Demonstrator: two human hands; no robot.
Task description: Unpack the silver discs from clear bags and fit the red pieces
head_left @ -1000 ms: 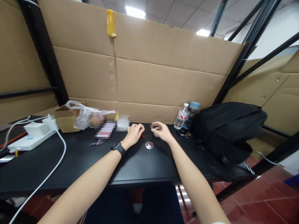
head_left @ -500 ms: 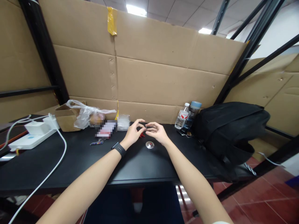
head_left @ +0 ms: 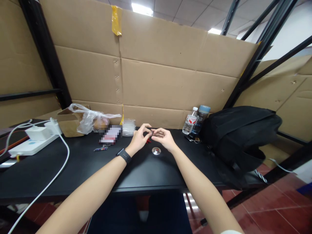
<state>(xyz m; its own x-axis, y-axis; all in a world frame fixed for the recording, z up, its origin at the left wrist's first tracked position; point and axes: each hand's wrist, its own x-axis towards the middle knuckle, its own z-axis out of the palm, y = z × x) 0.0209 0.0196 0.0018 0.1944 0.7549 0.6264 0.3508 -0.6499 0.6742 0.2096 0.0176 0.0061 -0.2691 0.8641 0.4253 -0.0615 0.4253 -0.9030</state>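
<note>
My left hand (head_left: 139,137) and my right hand (head_left: 164,138) meet fingertip to fingertip just over the table, each in a pinch. Between them shows a tiny thin, dark piece (head_left: 152,133), too small to name. Below and in front of the fingers, a round silvery metal disc (head_left: 156,151) with a red centre lies on the black table (head_left: 151,175). Partly hidden behind my left fingertips is a small red object (head_left: 148,141). A black watch sits on my left wrist.
At the back left are a cardboard box (head_left: 68,123), a clear plastic bag (head_left: 87,121), a phone-like blurred item (head_left: 110,134) and a clear plastic pack (head_left: 128,127). Bottles (head_left: 189,121) and a black backpack (head_left: 240,136) stand right. A white cable (head_left: 66,156) crosses the left side.
Both hands stay in nearly the same place. The thin piece between the fingertips appears slightly shifted or turned; everything else looks the same.
</note>
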